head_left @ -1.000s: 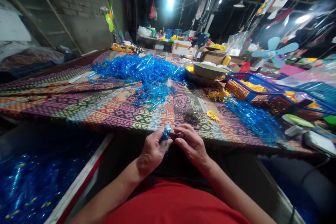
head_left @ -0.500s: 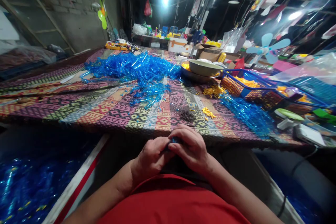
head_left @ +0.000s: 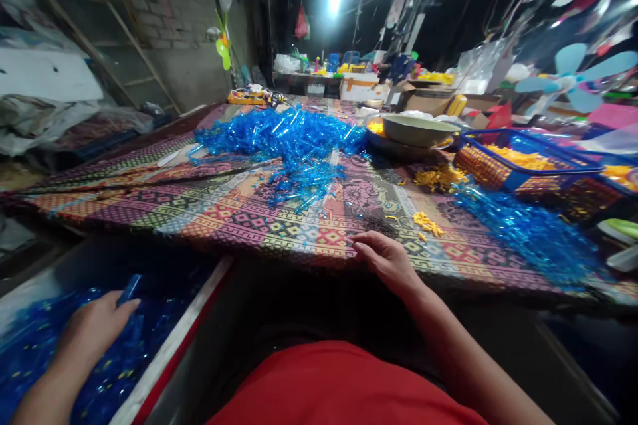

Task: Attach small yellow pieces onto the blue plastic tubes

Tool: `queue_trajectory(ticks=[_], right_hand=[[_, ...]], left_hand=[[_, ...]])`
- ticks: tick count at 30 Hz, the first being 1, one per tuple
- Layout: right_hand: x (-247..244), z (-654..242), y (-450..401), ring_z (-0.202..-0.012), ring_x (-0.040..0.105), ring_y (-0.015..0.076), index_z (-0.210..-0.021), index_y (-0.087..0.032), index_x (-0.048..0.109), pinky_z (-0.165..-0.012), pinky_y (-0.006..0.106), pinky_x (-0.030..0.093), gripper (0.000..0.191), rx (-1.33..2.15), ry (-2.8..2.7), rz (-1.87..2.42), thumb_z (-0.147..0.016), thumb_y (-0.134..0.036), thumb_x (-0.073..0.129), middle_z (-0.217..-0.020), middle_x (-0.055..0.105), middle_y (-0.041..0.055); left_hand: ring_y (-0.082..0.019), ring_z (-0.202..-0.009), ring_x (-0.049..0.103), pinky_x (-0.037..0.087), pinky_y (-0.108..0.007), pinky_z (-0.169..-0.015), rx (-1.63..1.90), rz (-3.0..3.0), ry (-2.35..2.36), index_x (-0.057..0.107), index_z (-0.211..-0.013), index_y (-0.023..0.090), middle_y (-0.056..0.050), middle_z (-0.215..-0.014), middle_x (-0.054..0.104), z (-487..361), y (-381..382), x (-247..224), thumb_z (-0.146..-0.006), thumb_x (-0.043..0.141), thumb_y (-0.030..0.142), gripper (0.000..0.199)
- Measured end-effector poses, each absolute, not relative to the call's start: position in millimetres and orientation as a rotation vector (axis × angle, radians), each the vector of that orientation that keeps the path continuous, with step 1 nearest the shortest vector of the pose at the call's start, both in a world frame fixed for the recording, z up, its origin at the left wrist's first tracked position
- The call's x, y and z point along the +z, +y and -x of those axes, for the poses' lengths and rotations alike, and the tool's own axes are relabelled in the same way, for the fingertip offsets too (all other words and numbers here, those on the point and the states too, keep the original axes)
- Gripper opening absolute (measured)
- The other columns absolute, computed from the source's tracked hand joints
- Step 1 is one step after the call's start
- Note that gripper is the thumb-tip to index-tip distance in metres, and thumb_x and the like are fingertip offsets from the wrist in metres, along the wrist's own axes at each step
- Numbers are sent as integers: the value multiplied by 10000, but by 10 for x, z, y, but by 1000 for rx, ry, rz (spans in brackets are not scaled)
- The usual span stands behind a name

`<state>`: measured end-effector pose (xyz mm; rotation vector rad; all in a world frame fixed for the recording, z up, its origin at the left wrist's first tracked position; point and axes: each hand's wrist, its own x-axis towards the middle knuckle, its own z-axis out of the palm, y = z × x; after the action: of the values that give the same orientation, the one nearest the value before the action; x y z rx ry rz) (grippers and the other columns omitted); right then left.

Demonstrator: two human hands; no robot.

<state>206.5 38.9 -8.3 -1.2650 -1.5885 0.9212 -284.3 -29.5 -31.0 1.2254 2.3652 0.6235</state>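
In the head view, my left hand (head_left: pixel 97 322) is over the bin at lower left, its fingers closed around a clear blue plastic tube (head_left: pixel 130 288). Beneath it lie many similar blue tubes (head_left: pixel 112 382), some with yellow bits at their ends. My right hand (head_left: pixel 386 260) is at the table's front edge, thumb and fingertips pinched close together. Whatever it may hold is too small to make out. Just beyond those fingers sits a pile of tiny dark pieces (head_left: pixel 379 226), with a small heap of yellow pieces (head_left: pixel 427 223) to its right.
A patterned cloth (head_left: pixel 239 212) covers the table. A large heap of blue plastic pieces (head_left: pixel 284 133) lies mid-table, with more blue pieces (head_left: pixel 533 232) at right. Stacked bowls (head_left: pixel 416 133), a blue basket (head_left: pixel 528 172) of yellow parts and a fan (head_left: pixel 568 80) stand at right.
My hands, together around a small dark-blue item before, have parted. The left went down into the bin at left; the right moved forward to the table edge. The view has turned left.
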Motion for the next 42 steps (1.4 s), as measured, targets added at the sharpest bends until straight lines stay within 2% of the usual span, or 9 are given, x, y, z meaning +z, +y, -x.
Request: queue_trajectory(ticks=[3, 8, 12, 19, 22, 27, 30, 33, 42], right_hand=[[-90, -2045, 412, -650, 598, 157, -876, -161, 663, -591, 282, 494, 288, 903, -1640, 1285, -769, -418, 591, -769, 665, 55], [-96, -2087, 378, -602, 594, 159, -864, -170, 672, -523, 261, 475, 304, 873, -1638, 1414, -743, -442, 611, -723, 671, 52], [-115, -2120, 368, -498, 559, 146, -885, -168, 675, -422, 242, 423, 334, 871, -1640, 1467, -739, -460, 605, -644, 659, 44], [-189, -2184, 389, -726, 649, 203, -885, -200, 683, -593, 262, 505, 333, 794, -1672, 1543, -697, -467, 619, -826, 709, 38], [-209, -2213, 406, -773, 653, 224, -891, -199, 687, -633, 282, 507, 365, 769, -1692, 1592, -680, -488, 617, -858, 713, 49], [-143, -2187, 419, -803, 662, 250, -852, -210, 704, -629, 299, 515, 370, 699, -1730, 1693, -643, -504, 620, -860, 721, 58], [-112, -2169, 419, -754, 671, 252, -834, -225, 708, -582, 301, 525, 366, 662, -1753, 1693, -638, -518, 611, -834, 727, 44], [-103, -2162, 416, -708, 676, 249, -820, -223, 709, -544, 292, 526, 363, 646, -1752, 1683, -637, -522, 614, -790, 729, 39], [-159, -2170, 428, -676, 659, 215, -854, -217, 695, -529, 255, 512, 353, 785, -1676, 1661, -646, -499, 647, -789, 714, 45]], left_hand=[[-152, -512, 597, 445, -283, -594, 1087, -699, 2052, 528, -779, 212, 112, -537, 615, 2649, -330, -330, -650, 665, 294, 205], [-219, -592, 650, 519, -394, -616, 1295, -683, 1553, 546, -939, 117, -28, -672, 639, 2200, -147, -332, -666, 631, 224, 306], [-237, -701, 665, 526, -384, -649, 1116, -917, 1910, 560, -959, 129, -70, -793, 654, 2246, -63, -435, -754, 532, 314, 278], [-407, -1145, 470, 402, -460, -883, 977, -756, 2506, 551, -612, 170, -137, -841, 664, 3173, -552, -475, -540, 647, 129, 127], [-383, -1110, 511, 419, -419, -874, 963, -676, 2554, 574, -613, 163, -133, -859, 676, 3272, -789, -464, -520, 667, 122, 138], [-239, -960, 612, 479, -284, -798, 1097, -635, 2369, 648, -871, 156, -36, -899, 680, 2980, -565, -650, -531, 747, 145, 354], [-221, -892, 616, 507, -336, -738, 1193, -486, 2300, 607, -1008, 125, -68, -965, 646, 2902, -153, -785, -692, 693, 259, 353], [-197, -944, 579, 498, -400, -785, 1276, -308, 2235, 527, -1139, 144, -91, -1122, 565, 2921, 242, -872, -852, 529, 316, 335], [-202, -961, 571, 495, -408, -795, 1512, -109, 2213, 514, -1157, 148, -94, -1142, 551, 2978, 351, -811, -857, 521, 313, 342]])
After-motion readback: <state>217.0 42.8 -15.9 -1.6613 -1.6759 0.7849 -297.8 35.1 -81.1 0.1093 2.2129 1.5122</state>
